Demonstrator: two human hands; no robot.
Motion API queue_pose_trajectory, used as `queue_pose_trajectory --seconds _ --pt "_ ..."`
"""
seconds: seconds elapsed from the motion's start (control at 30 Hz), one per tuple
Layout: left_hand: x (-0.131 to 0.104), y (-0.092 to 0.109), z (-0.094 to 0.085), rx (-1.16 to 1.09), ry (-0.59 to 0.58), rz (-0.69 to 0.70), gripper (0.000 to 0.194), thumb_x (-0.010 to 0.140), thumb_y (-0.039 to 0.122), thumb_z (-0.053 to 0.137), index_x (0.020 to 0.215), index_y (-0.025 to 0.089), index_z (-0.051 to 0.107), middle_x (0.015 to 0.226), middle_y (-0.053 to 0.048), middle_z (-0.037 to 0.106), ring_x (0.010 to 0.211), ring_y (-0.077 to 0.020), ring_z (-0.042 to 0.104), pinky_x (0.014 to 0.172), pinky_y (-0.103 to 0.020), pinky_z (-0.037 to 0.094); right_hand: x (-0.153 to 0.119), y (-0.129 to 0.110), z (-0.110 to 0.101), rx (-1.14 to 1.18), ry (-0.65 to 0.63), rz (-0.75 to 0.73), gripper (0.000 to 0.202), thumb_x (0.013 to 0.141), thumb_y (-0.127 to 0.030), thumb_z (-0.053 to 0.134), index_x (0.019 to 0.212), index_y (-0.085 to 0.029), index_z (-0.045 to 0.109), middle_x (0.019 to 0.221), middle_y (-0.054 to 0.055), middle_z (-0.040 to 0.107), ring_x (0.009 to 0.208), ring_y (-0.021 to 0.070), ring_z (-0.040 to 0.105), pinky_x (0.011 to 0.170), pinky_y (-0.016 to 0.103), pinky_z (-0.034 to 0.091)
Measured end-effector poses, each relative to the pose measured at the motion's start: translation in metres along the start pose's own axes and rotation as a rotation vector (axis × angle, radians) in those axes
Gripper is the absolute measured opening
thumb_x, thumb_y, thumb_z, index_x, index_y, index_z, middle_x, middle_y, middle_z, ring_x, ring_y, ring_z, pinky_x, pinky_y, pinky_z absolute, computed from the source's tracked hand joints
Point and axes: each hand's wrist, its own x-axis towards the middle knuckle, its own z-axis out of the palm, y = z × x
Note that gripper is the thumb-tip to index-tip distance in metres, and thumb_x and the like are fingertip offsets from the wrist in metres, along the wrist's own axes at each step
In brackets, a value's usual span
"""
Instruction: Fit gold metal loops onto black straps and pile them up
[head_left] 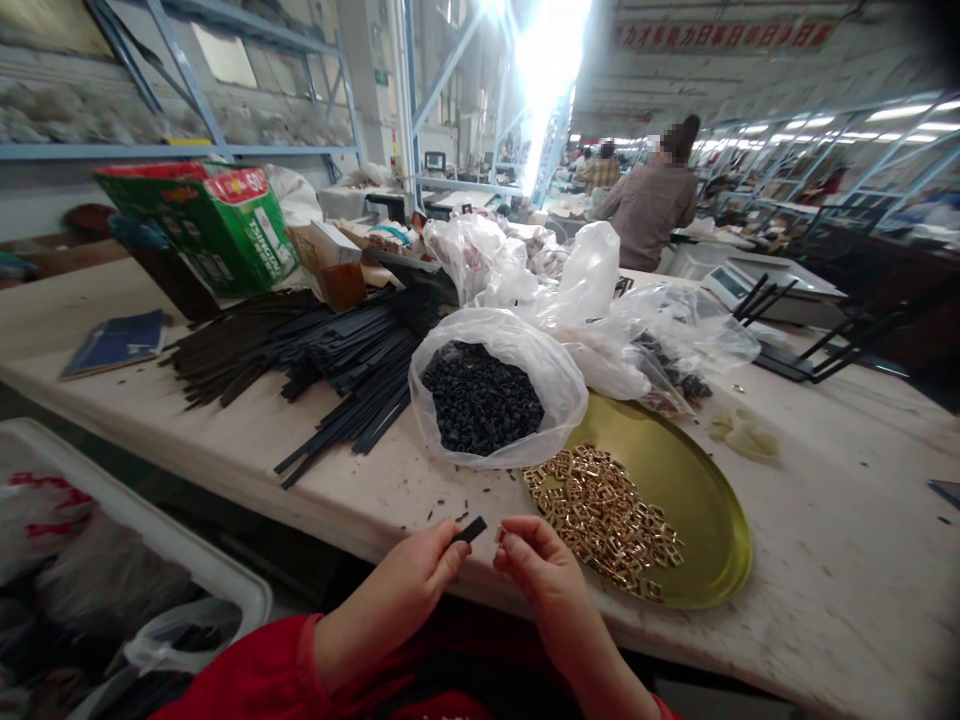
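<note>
Pinched in my left hand (409,580) is a black strap (471,530), its short end sticking out to the right. My right hand (541,568) grips a small gold buckle (500,535) between thumb and fingers, a little apart from the strap's end. To the right lies a round gold tray (712,530) with a heap of gold buckles (600,515) on its left side. Behind my hands stands an open plastic bag (559,400) full of small black loops (480,400). Piles of dark straps (352,350) lie to its left.
Clear plastic bags (592,275) and a green carton (217,225) stand farther back on the table (840,520). A blue booklet (116,340) lies at left. A white bin (225,570) is below the left edge. A person (652,205) is beyond the table.
</note>
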Motion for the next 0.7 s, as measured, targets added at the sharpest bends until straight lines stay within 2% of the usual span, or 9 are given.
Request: queue_pose_trajectory --seconds 0.07,0.13,0.33,0.43,0.53,0.63,0.7 --pt "-0.002 0.001 -0.001 0.013 -0.051 0.012 0.026 0.088 0.029 0.036 0.084 0.017 0.058 0.082 -0.003 0.063 0.075 -0.0167 0.054 0.067 -0.023 0.039 -0.002 0.0 0.004 0.197 0.015 0.097 0.023 0.064 -0.03 0.074 0.081 -0.021 0.062 0.072 -0.004 0.061 0.06 0.0078 0.056 0.063 0.021 0.047" --pt "-0.003 0.004 0.0 0.018 -0.083 0.039 0.026 0.088 0.026 0.036 0.08 0.017 0.058 0.08 -0.003 0.062 0.073 -0.0164 0.054 0.066 -0.023 0.038 -0.006 0.004 0.009 0.274 -0.015 0.149 0.024 0.063 -0.029 0.075 0.081 -0.02 0.063 0.073 -0.003 0.063 0.06 0.0077 0.057 0.063 0.022 0.048" --pt "-0.005 0.013 0.004 0.006 -0.11 0.042 0.026 0.087 0.024 0.035 0.074 0.016 0.056 0.075 -0.003 0.061 0.069 -0.0151 0.053 0.062 -0.022 0.036 -0.017 0.014 0.015 0.072 0.0 0.048 0.028 0.063 -0.036 0.075 0.081 -0.017 0.065 0.069 -0.001 0.064 0.059 0.0106 0.058 0.059 0.023 0.048" --pt "-0.007 0.014 0.003 -0.012 -0.111 0.002 0.023 0.085 0.023 0.038 0.071 0.016 0.055 0.07 -0.001 0.059 0.065 -0.0139 0.051 0.058 -0.022 0.034 -0.017 0.009 0.013 0.125 0.047 0.052 0.027 0.064 -0.036 0.074 0.083 -0.018 0.063 0.069 -0.002 0.062 0.058 0.0096 0.057 0.059 0.022 0.048" --pt "-0.011 0.014 0.001 -0.117 -0.128 -0.024 0.019 0.083 0.023 0.039 0.074 0.017 0.055 0.069 0.001 0.057 0.063 -0.0126 0.05 0.057 -0.021 0.035 -0.015 0.007 0.012 0.154 0.063 0.069 0.028 0.064 -0.035 0.074 0.083 -0.019 0.062 0.071 -0.003 0.061 0.057 0.0089 0.056 0.058 0.022 0.047" --pt "-0.012 0.01 0.004 -0.258 -0.123 -0.03 0.015 0.081 0.025 0.043 0.081 0.016 0.054 0.071 0.001 0.057 0.065 -0.0128 0.051 0.061 -0.021 0.038 -0.017 0.014 0.015 0.073 0.016 0.042 0.027 0.064 -0.036 0.073 0.081 -0.018 0.062 0.071 -0.002 0.062 0.059 0.0102 0.055 0.058 0.022 0.046" --pt "-0.012 0.007 0.007 -0.334 -0.106 -0.053 0.016 0.081 0.029 0.045 0.079 0.015 0.052 0.068 0.001 0.056 0.064 -0.0128 0.051 0.06 -0.022 0.039 -0.02 0.02 0.017 0.016 -0.022 0.019 0.028 0.066 -0.039 0.072 0.082 -0.017 0.063 0.07 -0.001 0.062 0.061 0.0118 0.055 0.058 0.023 0.045"
